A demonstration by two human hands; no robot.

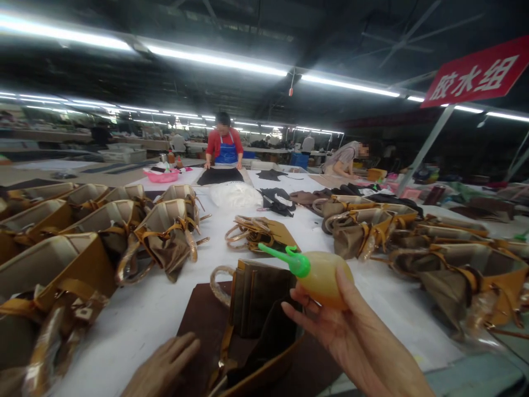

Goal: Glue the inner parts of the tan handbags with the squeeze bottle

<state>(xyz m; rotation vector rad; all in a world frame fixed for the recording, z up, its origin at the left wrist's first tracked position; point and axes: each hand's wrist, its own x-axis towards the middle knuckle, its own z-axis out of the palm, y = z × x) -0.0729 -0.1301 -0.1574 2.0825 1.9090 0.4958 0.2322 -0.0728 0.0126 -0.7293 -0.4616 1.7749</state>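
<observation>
My right hand (334, 333) is closed around a rounded squeeze bottle (326, 278) of amber liquid. Its long green nozzle points to the left. Below the bottle an open brown and tan handbag (268, 292) rests on a dark brown sheet (202, 309), its dark lining showing and a wrapped handle standing out at its left side. My left hand (165, 364) lies low at the sheet's left edge, fingers stretched out and holding nothing that I can see. The near part of the bag runs out of the frame.
Rows of similar handbags stand on the left (95, 220) and right (475, 264). A flattened bag piece (268, 234) lies ahead, beyond it a white plastic bag (235, 196) and a pink basin (161, 176). Across the table a person in a blue apron (227, 153) handles black material.
</observation>
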